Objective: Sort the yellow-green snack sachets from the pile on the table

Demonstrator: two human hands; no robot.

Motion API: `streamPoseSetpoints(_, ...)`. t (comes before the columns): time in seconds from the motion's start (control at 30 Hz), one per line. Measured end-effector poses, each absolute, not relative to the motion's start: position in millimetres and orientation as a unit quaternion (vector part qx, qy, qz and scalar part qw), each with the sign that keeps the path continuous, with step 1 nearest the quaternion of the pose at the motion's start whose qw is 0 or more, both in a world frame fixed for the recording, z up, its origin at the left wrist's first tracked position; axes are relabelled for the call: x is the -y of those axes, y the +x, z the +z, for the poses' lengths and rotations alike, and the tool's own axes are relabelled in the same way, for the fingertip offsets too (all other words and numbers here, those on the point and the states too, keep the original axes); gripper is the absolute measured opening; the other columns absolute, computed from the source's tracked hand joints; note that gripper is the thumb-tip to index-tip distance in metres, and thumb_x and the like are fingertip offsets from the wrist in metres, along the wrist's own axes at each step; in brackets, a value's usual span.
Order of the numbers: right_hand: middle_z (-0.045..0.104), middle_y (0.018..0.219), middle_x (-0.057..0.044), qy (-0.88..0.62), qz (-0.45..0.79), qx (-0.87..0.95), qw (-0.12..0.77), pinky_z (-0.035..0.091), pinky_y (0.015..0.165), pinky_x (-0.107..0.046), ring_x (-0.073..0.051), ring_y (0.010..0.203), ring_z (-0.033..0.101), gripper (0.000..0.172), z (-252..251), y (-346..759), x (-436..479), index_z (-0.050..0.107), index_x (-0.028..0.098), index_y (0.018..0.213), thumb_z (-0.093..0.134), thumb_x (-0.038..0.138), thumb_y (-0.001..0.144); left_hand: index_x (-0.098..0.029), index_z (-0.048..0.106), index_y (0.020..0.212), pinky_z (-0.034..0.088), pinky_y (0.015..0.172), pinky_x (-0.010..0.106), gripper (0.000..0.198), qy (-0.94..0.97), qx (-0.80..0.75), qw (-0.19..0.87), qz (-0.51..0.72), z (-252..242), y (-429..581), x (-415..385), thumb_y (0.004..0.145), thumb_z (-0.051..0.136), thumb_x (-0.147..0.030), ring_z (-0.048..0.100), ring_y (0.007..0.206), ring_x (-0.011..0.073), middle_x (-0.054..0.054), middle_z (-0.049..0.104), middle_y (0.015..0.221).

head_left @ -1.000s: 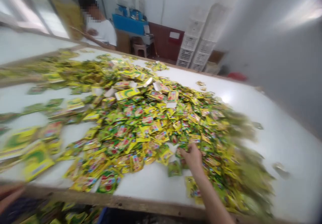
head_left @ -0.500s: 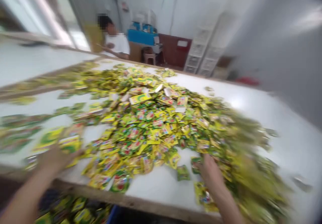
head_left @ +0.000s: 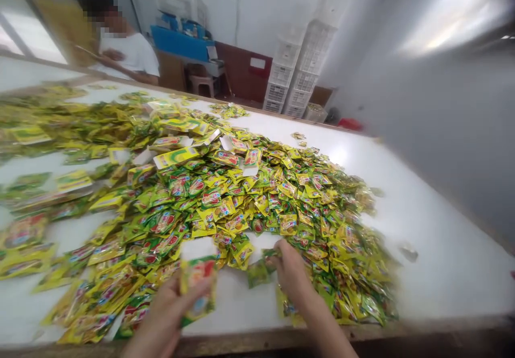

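Foil sachet (head_left: 197, 283) pinched upright in my left hand (head_left: 169, 315) at 7 o'clock, fingers nearly closed. My right hand (head_left: 292, 269), half curled at 5 o'clock, touches loose sachets (head_left: 257, 272); whether it grips them, I cannot tell. Main sachet heap (head_left: 225, 202) spreads toward 12 o'clock across white table (head_left: 442, 250).

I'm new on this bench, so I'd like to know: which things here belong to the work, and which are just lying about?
Part of the work: left hand holding a sachet; right hand; heap of yellow sachets.
Just lying about: stacked white crates; pink stool.
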State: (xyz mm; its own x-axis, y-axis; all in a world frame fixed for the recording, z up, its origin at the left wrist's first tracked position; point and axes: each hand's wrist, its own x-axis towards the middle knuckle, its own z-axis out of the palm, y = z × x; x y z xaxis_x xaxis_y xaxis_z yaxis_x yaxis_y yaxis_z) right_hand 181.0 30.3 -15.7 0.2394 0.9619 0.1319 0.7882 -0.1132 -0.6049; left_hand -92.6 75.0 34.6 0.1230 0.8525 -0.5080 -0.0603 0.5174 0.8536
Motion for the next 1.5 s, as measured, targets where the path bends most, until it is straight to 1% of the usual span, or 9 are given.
streamPoseSetpoints(0.23, 0.063, 0.105, -0.007, -0.605, 0.180, 0.571, 0.525, 0.049, 0.083, -0.033, -0.021, 0.095, 0.061, 0.025, 24, 150, -25, 0.053, 0.023, 0.118, 0.053, 0.022, 0.093, -0.019, 0.065, 0.109, 0.051, 0.086, 0.032, 0.043, 0.530, -0.428, 0.667, 0.302, 0, -12, -54, 0.076, 0.070, -0.047, 0.065, 0.098, 0.0275, 0.005, 0.074, 0.099)
streamPoseSetpoints(0.5, 0.058, 0.097, -0.005, -0.601, 0.224, 0.674, 0.366, 0.045, 0.084, -0.031, -0.020, 0.093, 0.055, 0.019, 34, 144, -21, 0.061, 0.021, 0.103, 0.051, 0.011, 0.091, -0.018, 0.061, 0.081, 0.047, 0.068, 0.024, 0.034, 0.537, -0.467, 0.632, 0.306, -24, -24, -39, 0.082, 0.061, -0.053, 0.056, 0.076, 0.0193, 0.000, 0.062, 0.074)
streamPoseSetpoints(0.77, 0.062, 0.093, -0.003, -0.502, 0.329, 0.769, 0.222, 0.045, 0.081, -0.025, -0.018, 0.093, 0.058, 0.024, 75, 160, -32, 0.067, 0.021, 0.092, 0.056, 0.002, 0.082, -0.018, 0.068, 0.097, 0.046, 0.076, 0.026, 0.031, 0.599, -0.419, 0.639, 0.241, -15, -33, -44, 0.079, 0.070, -0.044, 0.060, 0.085, 0.0227, 0.002, 0.069, 0.085)
streamPoseSetpoints(0.9, 0.066, 0.086, 0.000, -0.563, 0.354, 0.682, 0.305, 0.045, 0.069, -0.022, -0.015, 0.079, 0.061, 0.033, 65, 154, -36, 0.065, 0.022, 0.106, 0.068, 0.007, 0.077, -0.018, 0.071, 0.100, 0.045, 0.078, 0.028, 0.033, 0.558, -0.390, 0.694, 0.236, -13, -44, -48, 0.074, 0.076, -0.038, 0.060, 0.086, 0.0229, 0.003, 0.071, 0.090)
streamPoseSetpoints(1.0, 0.063, 0.079, 0.001, -0.566, 0.318, 0.678, 0.346, 0.045, 0.070, -0.023, -0.015, 0.077, 0.059, 0.013, 53, 141, -38, 0.072, 0.021, 0.087, 0.072, 0.010, 0.078, -0.018, 0.070, 0.099, 0.045, 0.076, 0.027, 0.031, 0.532, -0.377, 0.711, 0.264, -15, -47, -46, 0.075, 0.075, -0.037, 0.059, 0.084, 0.0212, 0.002, 0.070, 0.090)
streamPoseSetpoints(1.13, 0.062, 0.106, -0.004, -0.528, 0.261, 0.752, 0.297, 0.043, 0.092, -0.037, -0.023, 0.109, 0.050, 0.014, 50, 128, -33, 0.074, 0.024, 0.073, 0.069, 0.016, 0.084, -0.018, 0.070, 0.092, 0.047, 0.081, 0.029, 0.024, 0.544, -0.388, 0.687, 0.286, -12, -46, -44, 0.077, 0.073, -0.036, 0.061, 0.091, 0.0242, 0.003, 0.070, 0.087)
streamPoseSetpoints(1.3, 0.057, 0.127, -0.004, -0.495, 0.343, 0.748, 0.278, 0.038, 0.103, -0.044, -0.026, 0.122, 0.044, 0.016, 50, 129, -19, 0.073, 0.031, 0.100, 0.072, 0.033, 0.084, -0.023, 0.069, 0.110, 0.044, 0.098, 0.033, 0.036, 0.507, -0.398, 0.709, 0.286, -7, -56, -45, 0.077, 0.074, -0.035, 0.060, 0.110, 0.0264, 0.002, 0.071, 0.111)
streamPoseSetpoints(1.4, 0.062, 0.113, -0.006, -0.534, 0.404, 0.625, 0.402, 0.047, 0.089, -0.034, -0.020, 0.105, 0.056, 0.019, 37, 130, -12, 0.069, 0.029, 0.108, 0.063, 0.030, 0.090, -0.025, 0.067, 0.118, 0.038, 0.107, 0.035, 0.038, 0.445, -0.439, 0.719, 0.305, -7, -62, -41, 0.086, 0.062, -0.044, 0.052, 0.124, 0.0259, 0.003, 0.068, 0.122)
streamPoseSetpoints(1.5, 0.059, 0.076, 0.001, -0.548, 0.524, 0.427, 0.493, 0.044, 0.050, -0.021, -0.012, 0.060, 0.053, 0.015, 14, 126, -6, 0.065, 0.022, 0.097, 0.067, 0.028, 0.083, -0.023, 0.069, 0.114, 0.036, 0.109, 0.037, 0.037, 0.379, -0.461, 0.746, 0.296, 1, -62, -37, 0.089, 0.055, -0.047, 0.052, 0.124, 0.0256, 0.004, 0.068, 0.121)
